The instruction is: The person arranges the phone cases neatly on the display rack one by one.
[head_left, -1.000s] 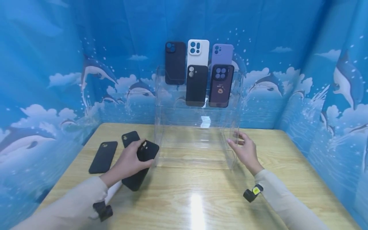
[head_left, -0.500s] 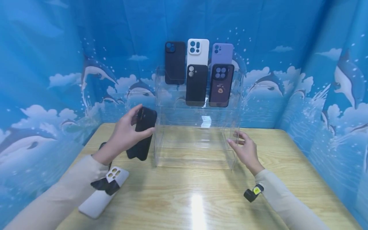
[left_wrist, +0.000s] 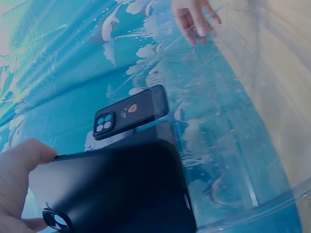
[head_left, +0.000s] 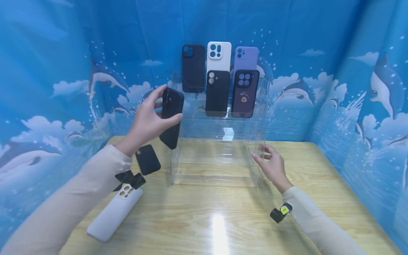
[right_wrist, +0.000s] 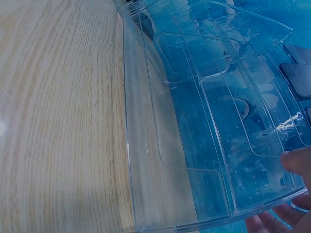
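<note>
My left hand (head_left: 148, 122) holds a black phone case (head_left: 172, 115) by its edges, raised in front of the left side of a clear tiered display stand (head_left: 220, 135). Fingers lie on one edge, the thumb on the other. In the left wrist view, the case's back (left_wrist: 121, 189) and camera cutout face the camera. With thumb and fingers on either side, my right hand (head_left: 274, 168) grips the stand's right side panel. The upper tiers bear a black case (head_left: 193, 69), a white one (head_left: 222, 63), a purple one (head_left: 246, 58) and, in front, two dark ones (head_left: 217, 95).
On the wooden table (head_left: 197, 219), left of the stand, lie a black case (head_left: 148, 160) and a white case (head_left: 114, 216), partly under the left wrist's camera. A blue dolphin-print curtain (head_left: 143, 32) encloses the back and both sides.
My left hand has lifted the black phone case from the table, up and to the right, to the stand's left side. The right hand has stayed at the side panel.
</note>
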`<state>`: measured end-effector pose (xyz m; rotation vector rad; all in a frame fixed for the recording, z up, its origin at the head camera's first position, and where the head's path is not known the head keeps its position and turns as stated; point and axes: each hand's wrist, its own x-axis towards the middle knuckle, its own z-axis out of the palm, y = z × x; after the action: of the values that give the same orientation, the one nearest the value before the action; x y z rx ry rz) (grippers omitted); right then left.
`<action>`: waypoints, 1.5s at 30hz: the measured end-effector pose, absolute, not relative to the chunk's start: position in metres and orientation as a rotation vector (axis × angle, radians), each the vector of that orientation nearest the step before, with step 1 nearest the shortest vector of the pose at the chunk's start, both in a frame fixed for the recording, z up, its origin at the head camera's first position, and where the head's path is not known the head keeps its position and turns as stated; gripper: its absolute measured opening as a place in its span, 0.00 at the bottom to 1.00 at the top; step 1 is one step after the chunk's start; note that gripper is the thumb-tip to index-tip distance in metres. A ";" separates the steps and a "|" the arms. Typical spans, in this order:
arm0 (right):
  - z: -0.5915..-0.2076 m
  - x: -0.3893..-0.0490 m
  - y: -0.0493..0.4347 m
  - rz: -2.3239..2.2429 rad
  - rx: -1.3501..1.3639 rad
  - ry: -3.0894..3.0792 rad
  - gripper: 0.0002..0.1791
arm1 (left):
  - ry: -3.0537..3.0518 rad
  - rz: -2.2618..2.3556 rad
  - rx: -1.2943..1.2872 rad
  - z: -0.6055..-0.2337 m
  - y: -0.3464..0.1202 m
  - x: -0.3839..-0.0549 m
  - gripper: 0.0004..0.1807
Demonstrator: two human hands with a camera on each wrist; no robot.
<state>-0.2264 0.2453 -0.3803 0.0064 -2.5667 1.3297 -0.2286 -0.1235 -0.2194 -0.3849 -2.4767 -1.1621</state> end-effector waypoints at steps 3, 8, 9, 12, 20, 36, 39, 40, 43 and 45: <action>-0.380 -0.227 0.245 1.319 0.007 -2.570 0.35 | -2.415 -1.185 -0.385 -0.207 -0.115 -0.236 0.49; -0.382 -0.229 0.246 1.304 0.011 -2.570 0.36 | -2.314 -1.250 -0.351 -0.187 -0.099 -0.246 0.50; -0.382 -0.229 0.246 1.306 0.013 -2.570 0.36 | -2.299 -1.259 -0.346 -0.184 -0.096 -0.247 0.50; -0.383 -0.229 0.246 1.317 0.015 -2.570 0.36 | -2.262 -1.260 -0.333 -0.177 -0.089 -0.252 0.50; -0.384 -0.228 0.245 1.310 0.022 -2.560 0.36 | -2.115 -1.190 -0.345 -0.166 -0.082 -0.268 0.49; -0.384 -0.228 0.247 1.308 0.025 -2.567 0.36 | -2.077 -1.135 -0.205 -0.181 -0.058 -0.317 0.48; -0.384 -0.228 0.246 1.313 0.020 -2.562 0.36 | -2.084 -1.142 -0.172 -0.186 -0.057 -0.322 0.47; -0.384 -0.228 0.246 1.312 0.020 -2.560 0.35 | -2.083 -1.145 -0.163 -0.187 -0.057 -0.324 0.47; -0.384 -0.228 0.245 1.309 0.016 -2.551 0.35 | -2.075 -1.143 -0.146 -0.192 -0.056 -0.329 0.48; -0.384 -0.227 0.244 1.307 0.014 -2.548 0.34 | -2.067 -1.143 -0.132 -0.196 -0.055 -0.331 0.48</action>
<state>-0.2273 0.2442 -0.3841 0.0137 -2.5478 1.3068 -0.3313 -0.0555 -0.1959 -0.1320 -2.0666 -1.1427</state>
